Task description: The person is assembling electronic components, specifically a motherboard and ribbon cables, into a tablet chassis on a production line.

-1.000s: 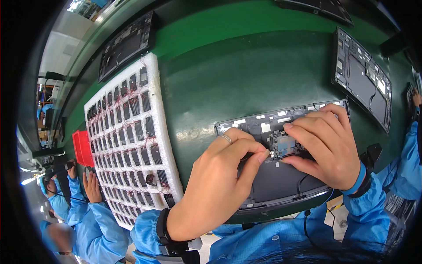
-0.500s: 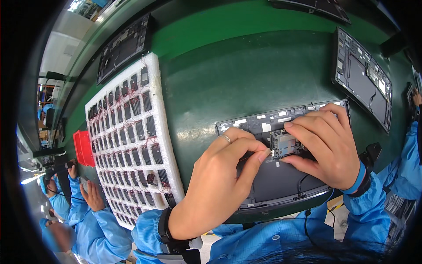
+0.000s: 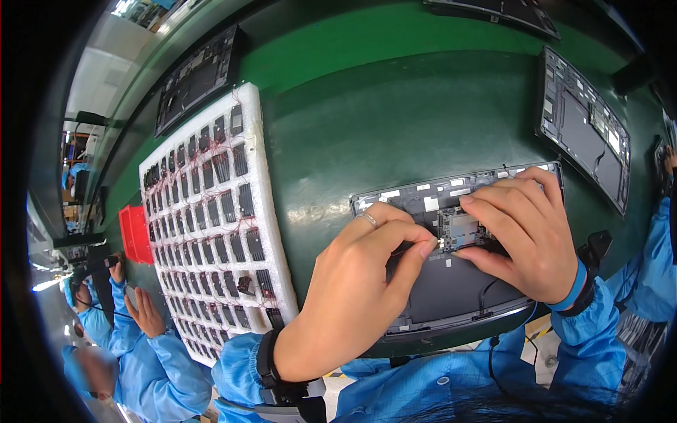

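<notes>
Dark, silver-patched circuit board (image 3: 462,231) sitting in a black casing (image 3: 444,296) on the desk (image 3: 338,127), left hand (image 3: 360,282) with fingers pinched together at the board's edge, right hand's (image 3: 534,240) fingers apart; white foam tray (image 3: 258,141) holds black red-wired parts (image 3: 214,211)

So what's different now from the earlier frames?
A co-worker's hand, beside the white rectangular foam tray, sits slightly lower in the picture than at first; the view itself shifted a little. Nothing was visibly grasped or released. The left hand still pinches at the left edge of the silver-and-dark circuit board; the right hand stays over its right side.
</notes>
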Tool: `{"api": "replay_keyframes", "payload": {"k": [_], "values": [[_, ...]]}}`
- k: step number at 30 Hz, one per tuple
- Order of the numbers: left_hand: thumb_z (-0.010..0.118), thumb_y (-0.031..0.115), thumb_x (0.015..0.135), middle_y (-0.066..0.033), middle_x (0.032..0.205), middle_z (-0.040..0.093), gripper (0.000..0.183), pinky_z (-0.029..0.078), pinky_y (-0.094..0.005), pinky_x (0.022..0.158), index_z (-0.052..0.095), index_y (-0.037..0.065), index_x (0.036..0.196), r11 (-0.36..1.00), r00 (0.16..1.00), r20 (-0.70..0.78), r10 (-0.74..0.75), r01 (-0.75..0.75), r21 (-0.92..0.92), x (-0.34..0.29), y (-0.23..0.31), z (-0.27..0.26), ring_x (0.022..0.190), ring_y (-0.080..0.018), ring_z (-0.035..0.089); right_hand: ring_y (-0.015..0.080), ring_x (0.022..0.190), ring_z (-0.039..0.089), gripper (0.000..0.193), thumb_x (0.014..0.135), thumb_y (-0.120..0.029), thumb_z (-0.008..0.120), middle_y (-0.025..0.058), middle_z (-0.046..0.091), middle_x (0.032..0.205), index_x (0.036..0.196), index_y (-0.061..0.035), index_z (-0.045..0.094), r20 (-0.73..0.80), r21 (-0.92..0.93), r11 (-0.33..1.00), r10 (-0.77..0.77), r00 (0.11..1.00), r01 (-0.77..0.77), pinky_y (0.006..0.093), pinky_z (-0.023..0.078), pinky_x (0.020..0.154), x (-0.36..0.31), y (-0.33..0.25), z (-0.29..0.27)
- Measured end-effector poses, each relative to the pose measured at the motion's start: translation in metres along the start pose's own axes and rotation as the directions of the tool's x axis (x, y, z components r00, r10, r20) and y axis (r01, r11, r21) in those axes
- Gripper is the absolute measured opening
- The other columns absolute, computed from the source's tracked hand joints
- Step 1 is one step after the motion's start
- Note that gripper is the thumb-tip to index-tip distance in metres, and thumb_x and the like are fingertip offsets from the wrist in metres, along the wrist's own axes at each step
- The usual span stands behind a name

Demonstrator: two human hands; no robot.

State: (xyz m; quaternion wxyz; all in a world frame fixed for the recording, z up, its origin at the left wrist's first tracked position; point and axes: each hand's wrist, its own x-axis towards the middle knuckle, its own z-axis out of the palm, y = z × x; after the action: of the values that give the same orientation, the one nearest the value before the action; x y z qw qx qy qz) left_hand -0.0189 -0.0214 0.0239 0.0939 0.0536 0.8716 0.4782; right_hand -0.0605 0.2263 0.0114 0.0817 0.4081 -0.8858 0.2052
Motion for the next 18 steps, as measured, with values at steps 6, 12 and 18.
{"api": "replay_keyframes", "payload": {"k": [6,12,18], "values": [[0.078,0.005,0.097,-0.0125,0.103,0.073,0.012,0.054,-0.0314,0.074,0.078,-0.004,0.105,0.999,0.999,0.012,-0.045,0.045,0.007,-0.0009,0.0042,-0.0016,0.085,-0.0220,0.069,0.0289,0.108,0.067,0.059,0.076,-0.025,0.088,0.0087,0.071,0.119,0.128,-0.0028,0.072,-0.003,-0.014,1.000,-0.006,1.000,0.006,0.0515,0.048,0.099,0.0006,-0.0014,-0.0001],[0.077,0.004,0.096,-0.0129,0.101,0.073,0.011,0.054,-0.0318,0.074,0.078,-0.004,0.103,0.998,0.997,0.049,-0.061,0.061,0.003,0.0020,0.0072,-0.0046,0.086,-0.0230,0.070,0.0282,0.108,0.067,0.058,0.076,-0.025,0.088,0.0084,0.071,0.119,0.127,-0.0026,0.072,-0.001,-0.031,0.999,-0.013,1.000,0.013,0.0508,0.048,0.099,0.0010,-0.0022,-0.0011],[0.078,0.004,0.095,-0.0139,0.101,0.074,0.012,0.055,-0.0333,0.075,0.079,-0.004,0.103,0.998,0.996,0.065,-0.060,0.060,0.013,0.0037,0.0076,-0.0057,0.087,-0.0247,0.071,0.0282,0.107,0.067,0.059,0.076,-0.024,0.088,0.0093,0.070,0.119,0.128,-0.0015,0.072,0.012,-0.042,0.998,-0.041,0.999,0.042,0.0512,0.049,0.099,0.0008,-0.0013,-0.0012]]}}
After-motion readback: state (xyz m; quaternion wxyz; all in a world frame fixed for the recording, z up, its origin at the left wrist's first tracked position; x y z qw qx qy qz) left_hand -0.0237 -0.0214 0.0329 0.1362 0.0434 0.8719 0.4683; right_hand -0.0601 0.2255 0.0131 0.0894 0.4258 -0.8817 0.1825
